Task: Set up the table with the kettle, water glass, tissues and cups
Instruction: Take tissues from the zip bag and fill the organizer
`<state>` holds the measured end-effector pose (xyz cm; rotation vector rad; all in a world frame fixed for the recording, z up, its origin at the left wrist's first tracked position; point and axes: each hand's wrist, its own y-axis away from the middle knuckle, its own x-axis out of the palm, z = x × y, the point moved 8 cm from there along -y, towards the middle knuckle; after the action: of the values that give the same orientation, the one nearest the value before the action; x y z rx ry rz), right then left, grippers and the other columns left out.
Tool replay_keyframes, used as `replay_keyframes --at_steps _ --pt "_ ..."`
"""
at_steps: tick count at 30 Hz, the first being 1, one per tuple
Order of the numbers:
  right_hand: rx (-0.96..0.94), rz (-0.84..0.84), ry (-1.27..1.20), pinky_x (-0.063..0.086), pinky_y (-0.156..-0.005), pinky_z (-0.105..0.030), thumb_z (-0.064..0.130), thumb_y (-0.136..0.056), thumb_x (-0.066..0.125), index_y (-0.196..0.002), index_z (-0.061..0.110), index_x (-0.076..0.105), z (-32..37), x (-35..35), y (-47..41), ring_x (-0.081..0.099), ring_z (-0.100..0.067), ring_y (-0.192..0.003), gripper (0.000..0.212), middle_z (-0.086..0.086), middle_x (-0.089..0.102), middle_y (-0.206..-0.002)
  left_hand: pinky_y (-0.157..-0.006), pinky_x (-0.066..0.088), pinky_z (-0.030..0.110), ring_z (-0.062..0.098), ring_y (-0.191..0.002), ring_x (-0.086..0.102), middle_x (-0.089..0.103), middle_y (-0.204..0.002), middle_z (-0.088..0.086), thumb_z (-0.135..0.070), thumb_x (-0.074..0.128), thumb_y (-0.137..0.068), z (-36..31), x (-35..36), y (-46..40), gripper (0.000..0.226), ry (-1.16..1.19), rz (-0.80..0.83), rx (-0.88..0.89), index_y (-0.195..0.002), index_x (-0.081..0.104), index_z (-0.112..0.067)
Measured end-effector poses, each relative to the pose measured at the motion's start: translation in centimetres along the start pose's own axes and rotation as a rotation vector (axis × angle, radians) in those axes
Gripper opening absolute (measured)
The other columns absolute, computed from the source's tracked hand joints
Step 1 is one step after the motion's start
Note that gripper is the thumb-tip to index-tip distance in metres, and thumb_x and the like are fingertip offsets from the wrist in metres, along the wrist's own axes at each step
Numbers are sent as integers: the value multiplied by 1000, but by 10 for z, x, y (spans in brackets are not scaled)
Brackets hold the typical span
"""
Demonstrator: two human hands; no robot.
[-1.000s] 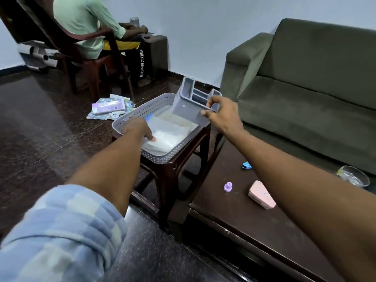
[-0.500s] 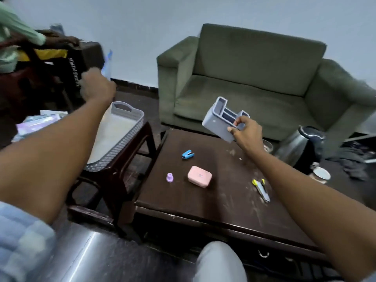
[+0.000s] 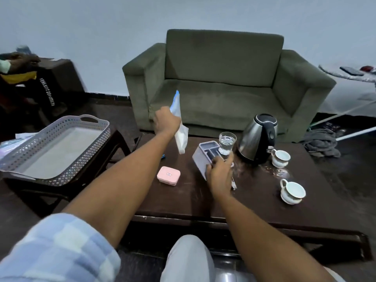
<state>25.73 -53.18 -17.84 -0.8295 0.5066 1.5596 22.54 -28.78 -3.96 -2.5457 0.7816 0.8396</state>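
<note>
**Fingers and table stock**

Fingers of left hand closed round tissue packet, held above dark table. Right hand grips grey organiser on tabletop. Water glass, kettle, two cups stand at right.

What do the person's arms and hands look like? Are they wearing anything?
Both forearms are bare, with nothing on the left hand or right hand: no gloves, watch or rings that I can see. The left arm has a sleeve pushed up near the elbow, a soft check of pale blue and white. The right arm's sleeve barely shows at the picture's bottom edge.
</note>
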Motion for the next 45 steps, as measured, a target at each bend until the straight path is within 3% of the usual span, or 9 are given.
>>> replay_keyframes --at_steps 8,12,15,20,24,30,34,39,45 --pt "-10 208 -25 57 -91 -45 8 -97 62 -115 2 69 13 41 11 70 -43 -113 20 -17 67 -133 -74 46 39 42 -99 61 65 -111 19 -7 52 -83 -2 34 12 20 -94 55 65 -102 57 -9" --pt "179 388 -467 68 -77 -54 3 -95 57 -108 9 68 17 39 -8 81 -38 -69 18 -16 73 -114 -68 39 38 39 -86 54 57 -94 11 -3 50 -81 -5 39 15 28 -152 109 191 -107 48 -13" --pt "99 249 -487 64 -59 -35 0 -92 57 -99 20 68 23 5 -33 77 -18 -58 24 -9 74 -105 -67 40 39 37 -84 52 57 -93 7 -5 51 -81 -12 41 19 25 -221 156 291 -97 42 -21" --pt "83 187 -777 61 -55 -33 12 -96 67 -95 7 71 49 -38 -64 74 -22 -59 7 -20 78 -91 -69 47 40 37 -86 61 67 -92 10 -5 59 -81 -30 45 30 18 -185 209 463 -89 52 -19" --pt "185 369 -935 68 -67 -43 41 -94 78 -99 -6 73 80 -44 -68 76 -32 -66 48 -22 78 -85 -68 41 31 27 -80 60 62 -77 -3 -7 64 -81 -46 58 42 19 -76 299 531 -78 54 -22" --pt "263 292 -850 67 -69 -41 24 -90 78 -90 2 79 69 -59 -73 70 -23 -63 22 -10 73 -73 -68 40 29 9 -77 50 64 -81 -1 -24 52 -83 -49 65 52 33 242 554 424 -92 71 1" --pt "245 257 -773 60 -65 -41 4 -81 64 -75 3 68 68 -71 -74 66 -29 -63 8 -20 68 -74 -58 50 21 9 -68 61 74 -84 -1 -18 44 -93 -36 70 49 39 453 627 150 -91 83 -19" --pt "55 260 -593 62 -60 -40 5 -93 61 -88 5 69 75 -82 -81 70 -30 -57 9 -21 76 -83 -58 59 32 24 -62 66 72 -82 13 -6 79 -82 -38 70 45 33 396 532 73 -110 62 -3" --pt "109 181 -580 69 -68 -55 -6 -88 55 -71 9 65 53 -99 -85 77 -31 -59 24 -28 78 -81 -53 63 32 17 -45 68 74 -75 17 -1 61 -85 -35 44 29 21 377 269 50 -105 60 -8"
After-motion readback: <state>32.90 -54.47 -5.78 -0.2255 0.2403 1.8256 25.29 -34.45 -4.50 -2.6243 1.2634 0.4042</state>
